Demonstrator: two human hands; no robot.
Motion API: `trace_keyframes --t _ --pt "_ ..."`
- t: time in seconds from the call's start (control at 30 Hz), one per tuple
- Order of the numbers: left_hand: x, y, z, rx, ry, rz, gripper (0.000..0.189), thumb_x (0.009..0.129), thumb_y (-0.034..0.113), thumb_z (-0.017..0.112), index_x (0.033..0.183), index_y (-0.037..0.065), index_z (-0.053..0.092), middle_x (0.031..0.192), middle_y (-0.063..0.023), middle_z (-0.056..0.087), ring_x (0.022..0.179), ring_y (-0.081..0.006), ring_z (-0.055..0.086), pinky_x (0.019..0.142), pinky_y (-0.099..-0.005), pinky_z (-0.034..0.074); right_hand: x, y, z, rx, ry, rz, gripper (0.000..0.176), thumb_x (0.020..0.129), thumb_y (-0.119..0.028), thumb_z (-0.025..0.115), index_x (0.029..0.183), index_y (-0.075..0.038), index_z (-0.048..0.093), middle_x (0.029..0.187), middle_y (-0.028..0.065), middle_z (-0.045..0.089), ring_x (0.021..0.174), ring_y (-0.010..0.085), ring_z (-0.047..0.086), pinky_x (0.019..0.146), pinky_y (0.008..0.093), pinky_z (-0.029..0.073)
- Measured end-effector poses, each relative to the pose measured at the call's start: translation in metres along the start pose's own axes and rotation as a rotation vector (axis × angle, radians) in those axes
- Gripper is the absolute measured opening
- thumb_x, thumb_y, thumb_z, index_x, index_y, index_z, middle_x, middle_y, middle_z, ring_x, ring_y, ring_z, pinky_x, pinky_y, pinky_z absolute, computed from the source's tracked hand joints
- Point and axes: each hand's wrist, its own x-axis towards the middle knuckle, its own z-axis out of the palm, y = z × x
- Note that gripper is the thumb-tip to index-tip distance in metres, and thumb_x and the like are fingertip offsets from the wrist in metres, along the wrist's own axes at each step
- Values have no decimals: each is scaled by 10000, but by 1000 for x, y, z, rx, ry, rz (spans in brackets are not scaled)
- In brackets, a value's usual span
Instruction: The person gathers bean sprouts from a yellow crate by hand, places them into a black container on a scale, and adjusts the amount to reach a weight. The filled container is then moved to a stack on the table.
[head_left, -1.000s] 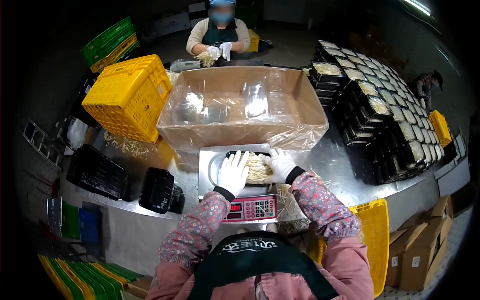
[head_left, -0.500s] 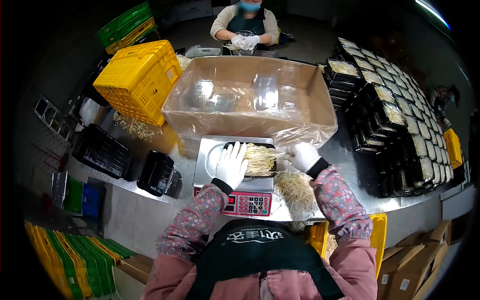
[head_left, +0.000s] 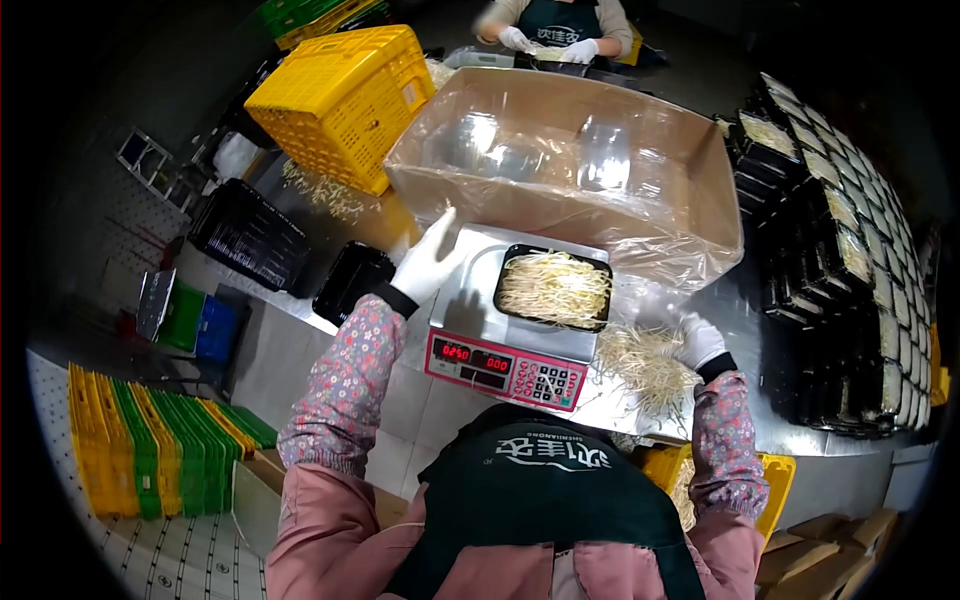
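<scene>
A black plastic tray [head_left: 499, 292] filled with bean sprouts [head_left: 556, 289] rests on the platform of a digital scale [head_left: 478, 275]. The scale's red digits are lit. My left hand [head_left: 428, 262], in a white glove, is off the tray by the scale's left edge, fingers stretched out and holding nothing. My gloved right hand [head_left: 702, 341] is at the right side of a loose pile of sprouts [head_left: 645, 372] beside the scale. Its fingers look loosely apart at the pile's edge, their tips slightly smeared.
A plastic-lined carton [head_left: 560, 215] stands behind the scale, with a yellow crate [head_left: 345, 105] to its left. Empty black trays [head_left: 250, 238] lie at the left. Stacks of packed trays [head_left: 835, 240] line the right. Across the table, a gloved person handles sprouts [head_left: 550, 50].
My left hand has lifted off the tray and moved left. My right hand has gone from the tray's right side down to the loose pile. The whole view has shifted.
</scene>
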Motion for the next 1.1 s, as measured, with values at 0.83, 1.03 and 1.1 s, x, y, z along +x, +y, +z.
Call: trace_keyframes --t 0.83,1.03,1.1 --pt "-10 50 62 240 -198 337 1084 630 339 866 1459 -60 293 1453 -274 390 1377 -387 356 1152 -422 289 -1 -30 -58 217 260 -23 315 765 -372 771 818 -65 728 728 180 647 675 339 649 633 424 505" --pt "1 35 51 266 -236 364 1095 611 357 876 1452 -57 309 1424 -262 425 1316 -374 432 1110 -422 353 6 -55 -51 34 166 -29 501 782 -415 739 1174 -117 650 1061 186 671 944 349 662 829 448 526" --pt "12 51 66 335 -264 381 1078 614 389 864 1451 -33 331 1392 -240 459 1267 -374 466 1081 -429 378 20 -104 -59 189 375 -222 639 889 -445 623 1344 -17 491 1282 240 566 1155 364 573 973 439 470"
